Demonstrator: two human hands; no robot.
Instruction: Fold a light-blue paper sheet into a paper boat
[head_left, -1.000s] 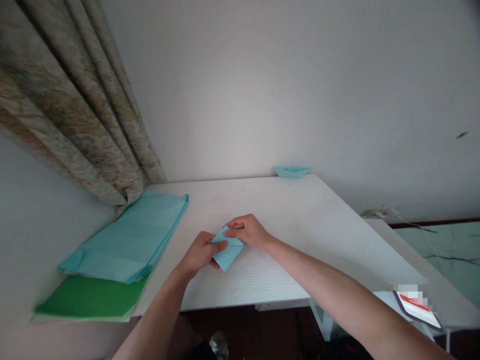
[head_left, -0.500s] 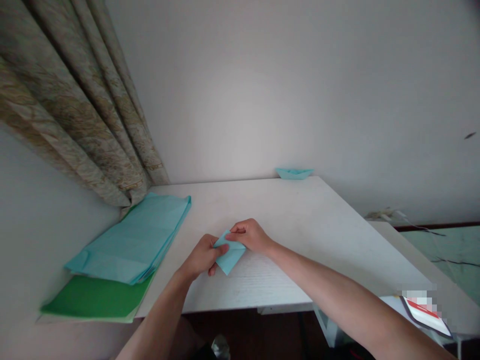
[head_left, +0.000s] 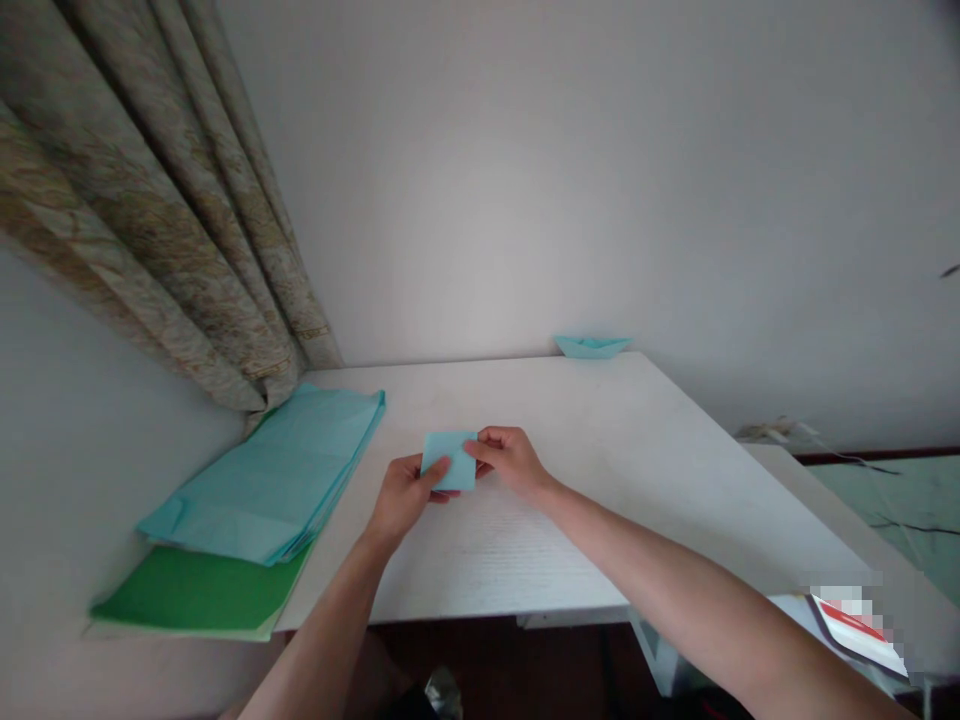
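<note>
A small folded square of light blue paper (head_left: 454,470) is held above the white table, its sides roughly level. My left hand (head_left: 405,490) grips its left side, thumb on top and fingers beneath. At the upper right edge, my right hand (head_left: 513,462) pinches the paper between thumb and fingers. Beyond both hands, a light blue paper boat (head_left: 592,348) stands at the table's back edge against the wall.
On the left of the white table (head_left: 585,540) lie large light blue paper sheets (head_left: 262,480) over green paper (head_left: 202,590). A patterned curtain (head_left: 210,240) hangs down to the back left corner. A partly blurred device-like object (head_left: 862,635) lies at lower right.
The folded paper has turned from a diamond position to a level square and risen slightly away from me. Both hands still hold it; the view has shifted a little.
</note>
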